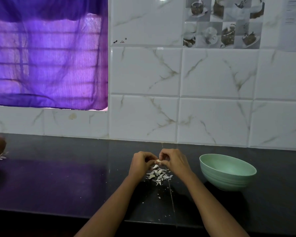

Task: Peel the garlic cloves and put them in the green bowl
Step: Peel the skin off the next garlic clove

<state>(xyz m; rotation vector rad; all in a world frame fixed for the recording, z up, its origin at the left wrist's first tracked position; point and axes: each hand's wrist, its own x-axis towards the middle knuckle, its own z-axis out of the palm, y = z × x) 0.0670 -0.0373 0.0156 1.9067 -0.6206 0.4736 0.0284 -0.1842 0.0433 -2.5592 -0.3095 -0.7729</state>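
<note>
Left of the green bowl [227,171], both hands' grip pinched on one garlic clove [158,161].

a purple curtain [48,53] covers the window beside white marbled wall tiles [178,74] above a dark countertop [50,182].

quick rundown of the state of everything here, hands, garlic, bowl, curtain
left hand: fingers curled, pinching the garlic clove
right hand: fingers curled, pinching the same clove
garlic clove: held between both hands above the counter, being peeled
peel scraps: loose pile on the counter below the hands
green bowl: upright on the counter, right of the hands; no cloves visible inside
purple curtain: drawn over the window
</note>
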